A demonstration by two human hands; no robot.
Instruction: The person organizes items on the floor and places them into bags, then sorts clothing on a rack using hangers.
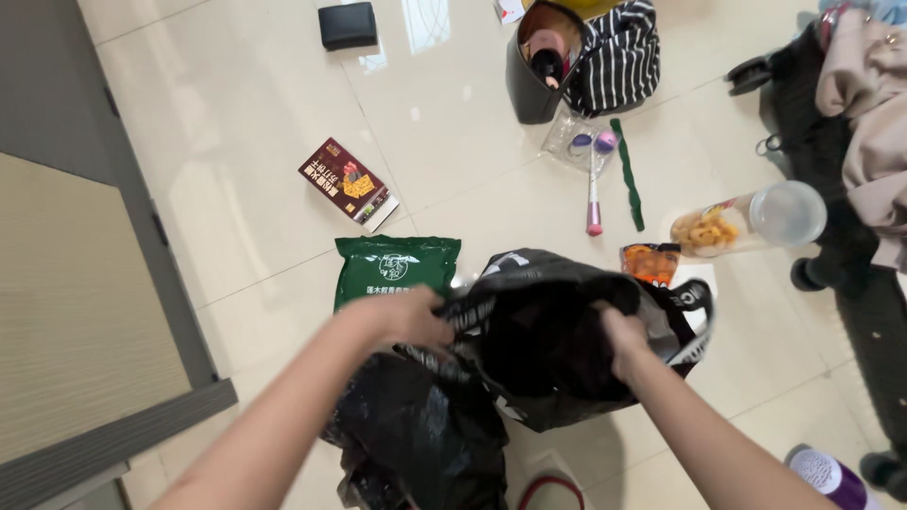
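Both my hands hold a black plastic bag (548,340) open over the tiled floor. My left hand (408,316) grips the bag's left rim, and my right hand (622,338) grips its right rim with fingers curled inside. A second crumpled black bag (425,439) lies below, under my left forearm. Just behind my left hand lies a green pouch (397,267). An orange snack packet (650,262) sits past the bag's far right edge.
A dark red box (348,183) lies on the floor at left. Farther off are a clear jar of snacks (746,222) on its side, a pink-handled brush (594,194), a green strip (626,175), a grey bag with striped cloth (576,57), a black wallet (348,25) and a purple bottle (831,477).
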